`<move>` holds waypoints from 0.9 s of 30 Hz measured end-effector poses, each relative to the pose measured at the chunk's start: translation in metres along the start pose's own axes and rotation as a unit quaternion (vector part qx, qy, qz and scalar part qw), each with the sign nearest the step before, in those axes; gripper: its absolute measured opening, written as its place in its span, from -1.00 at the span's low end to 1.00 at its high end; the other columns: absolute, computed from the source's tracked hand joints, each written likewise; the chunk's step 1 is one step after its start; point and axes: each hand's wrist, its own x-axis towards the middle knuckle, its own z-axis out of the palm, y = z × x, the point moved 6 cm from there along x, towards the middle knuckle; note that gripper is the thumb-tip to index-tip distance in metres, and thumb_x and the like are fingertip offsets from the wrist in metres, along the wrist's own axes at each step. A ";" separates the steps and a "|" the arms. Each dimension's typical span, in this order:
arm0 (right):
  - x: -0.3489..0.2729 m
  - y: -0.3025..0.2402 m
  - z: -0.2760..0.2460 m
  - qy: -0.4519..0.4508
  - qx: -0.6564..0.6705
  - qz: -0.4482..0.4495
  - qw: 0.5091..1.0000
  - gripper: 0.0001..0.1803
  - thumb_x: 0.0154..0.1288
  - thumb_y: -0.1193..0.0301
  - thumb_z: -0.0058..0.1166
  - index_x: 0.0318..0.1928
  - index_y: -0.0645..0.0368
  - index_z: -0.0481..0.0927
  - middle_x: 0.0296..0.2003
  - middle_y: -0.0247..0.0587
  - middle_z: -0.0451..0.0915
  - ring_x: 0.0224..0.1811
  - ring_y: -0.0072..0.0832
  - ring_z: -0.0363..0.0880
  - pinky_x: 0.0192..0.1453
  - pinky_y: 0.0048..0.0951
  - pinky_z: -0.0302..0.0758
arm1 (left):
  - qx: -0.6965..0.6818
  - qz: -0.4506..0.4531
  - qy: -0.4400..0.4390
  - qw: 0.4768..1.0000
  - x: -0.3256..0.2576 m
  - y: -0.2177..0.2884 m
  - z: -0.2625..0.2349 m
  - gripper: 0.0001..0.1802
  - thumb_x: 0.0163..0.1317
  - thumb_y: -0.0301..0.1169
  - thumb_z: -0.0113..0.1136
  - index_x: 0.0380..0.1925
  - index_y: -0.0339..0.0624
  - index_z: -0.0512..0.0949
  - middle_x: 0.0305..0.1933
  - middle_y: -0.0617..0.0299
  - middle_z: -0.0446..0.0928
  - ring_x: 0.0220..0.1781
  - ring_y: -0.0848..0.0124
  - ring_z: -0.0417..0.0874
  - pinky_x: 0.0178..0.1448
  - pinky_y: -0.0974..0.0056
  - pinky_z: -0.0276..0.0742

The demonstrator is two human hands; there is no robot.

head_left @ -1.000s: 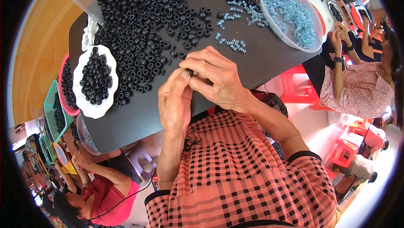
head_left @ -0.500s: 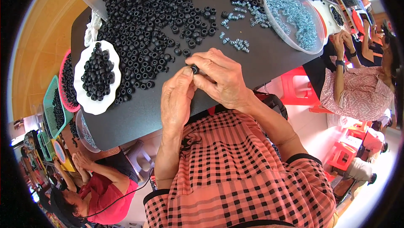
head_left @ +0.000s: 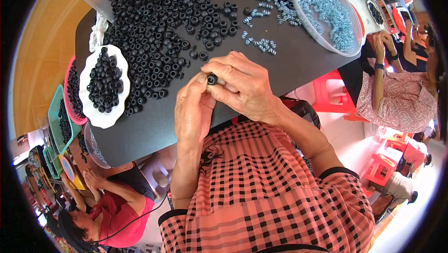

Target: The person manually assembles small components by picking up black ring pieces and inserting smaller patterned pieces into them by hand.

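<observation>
Both my hands meet above the near edge of the dark table, closed round one small black ring-like piece with a round hole. My right hand pinches it between thumb and fingers. On its other side, the thumb and fingertips of my left hand press against it. A bluish glint shows in the hole; what makes it I cannot tell. Beyond my hands spreads a large heap of similar black pieces. Several light-blue spiral coils lie loose farther right.
A white scalloped dish of black pieces sits at the table's left edge. At the far right stands a clear round tub of blue coils. Pink and green baskets are off to the left. Other people sit on both sides, near red stools.
My hands have shifted slightly left with the black piece between them. The hole in the piece now shows more plainly. The black heap and the coils look unchanged.
</observation>
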 end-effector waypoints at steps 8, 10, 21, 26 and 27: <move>-0.002 0.008 0.001 0.011 0.037 0.085 0.996 -0.64 -0.09 0.59 0.29 -0.17 0.26 0.61 -0.29 -0.23 0.60 -0.34 -0.39 0.55 -0.22 -0.41 0.45 | 0.013 -0.001 -0.030 0.999 0.002 0.002 0.005 -0.65 0.43 -0.31 -0.15 -0.21 -0.40 0.52 -0.26 0.10 0.57 -0.15 0.40 0.58 0.03 0.34 0.47; -0.001 0.007 0.001 0.013 0.028 0.052 0.998 -0.61 -0.12 0.62 0.29 -0.15 0.28 0.61 -0.28 -0.20 0.61 -0.39 -0.42 0.54 -0.26 -0.42 0.46 | -0.006 0.000 -0.032 0.999 0.001 0.002 0.006 -0.66 0.44 -0.32 -0.14 -0.21 -0.40 0.52 -0.22 0.13 0.57 -0.15 0.43 0.57 0.01 0.35 0.48; -0.001 0.003 0.000 0.025 -0.025 -0.027 0.999 -0.58 -0.18 0.63 0.30 -0.16 0.32 0.61 -0.25 -0.15 0.60 -0.40 -0.38 0.53 -0.34 -0.41 0.41 | 0.018 0.009 -0.011 1.000 0.001 -0.001 -0.001 -0.66 0.44 -0.35 -0.10 -0.04 -0.42 0.51 -0.14 0.22 0.52 -0.13 0.51 0.51 0.05 0.38 0.45; 0.001 0.005 -0.001 0.006 0.005 0.034 0.999 -0.56 -0.13 0.66 0.29 -0.11 0.28 0.62 -0.20 -0.12 0.61 -0.31 -0.36 0.57 -0.24 -0.39 0.50 | 0.024 0.027 -0.024 0.999 0.000 0.003 0.003 -0.68 0.43 -0.39 -0.08 0.00 -0.43 0.48 -0.13 0.16 0.54 -0.13 0.50 0.51 0.05 0.37 0.46; 0.003 0.003 -0.002 0.006 0.006 0.032 0.999 -0.56 -0.13 0.66 0.29 -0.11 0.28 0.62 -0.20 -0.12 0.61 -0.31 -0.36 0.57 -0.24 -0.39 0.50 | 0.062 0.043 -0.025 0.997 -0.001 0.005 0.006 -0.69 0.43 -0.40 -0.07 0.01 -0.42 0.48 -0.13 0.15 0.55 -0.13 0.51 0.51 0.05 0.38 0.45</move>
